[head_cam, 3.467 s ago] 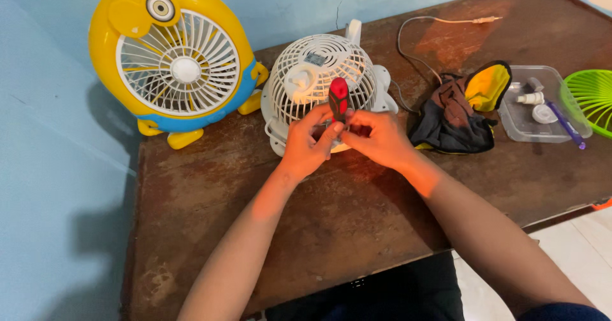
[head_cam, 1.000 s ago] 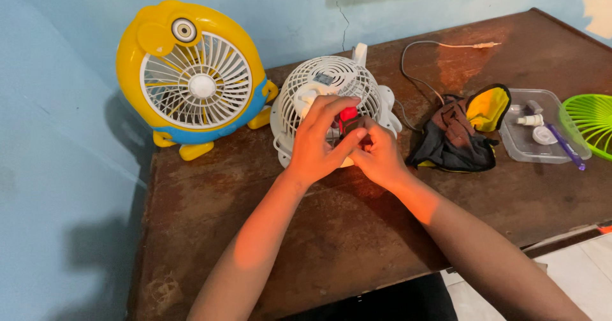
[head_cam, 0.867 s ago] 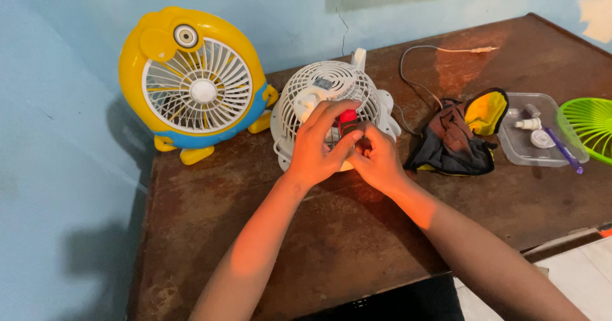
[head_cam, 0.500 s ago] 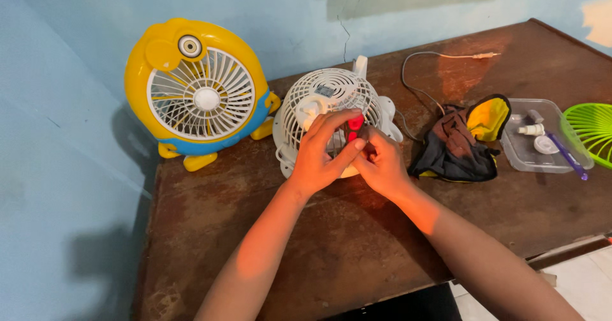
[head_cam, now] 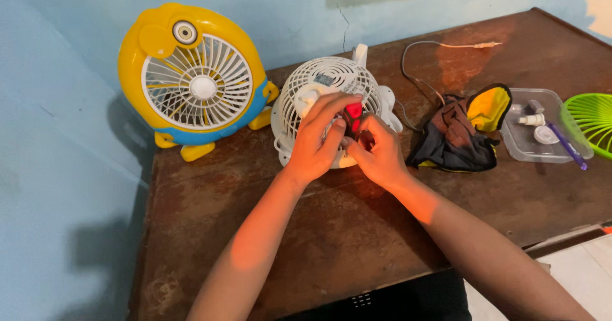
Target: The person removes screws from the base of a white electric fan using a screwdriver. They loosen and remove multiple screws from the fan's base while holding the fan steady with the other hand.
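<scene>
Both hands met over the white fan [head_cam: 325,98]: the left hand [head_cam: 317,144] lay across the grille with fingers curled round a red-handled screwdriver [head_cam: 353,117], and the right hand [head_cam: 378,155] pinched the same tool lower down, fingers closed on it. The screwdriver stood nearly upright, its long axis running from the grille up toward the camera, handle uppermost and tip hidden behind the fingers. It looked light and stiff, best gripped by the thick handle. The fan lay on its back near the table's [head_cam: 331,232] far edge, grille upward; its thin plastic ribs looked light and likely to flex or snap, so the outer rim seemed the safer hold. A yellow fan [head_cam: 194,79] stood just to the left, a cloth [head_cam: 456,136] near on the right, with a clear tray [head_cam: 542,145] and a green grille [head_cam: 593,120] beyond.
</scene>
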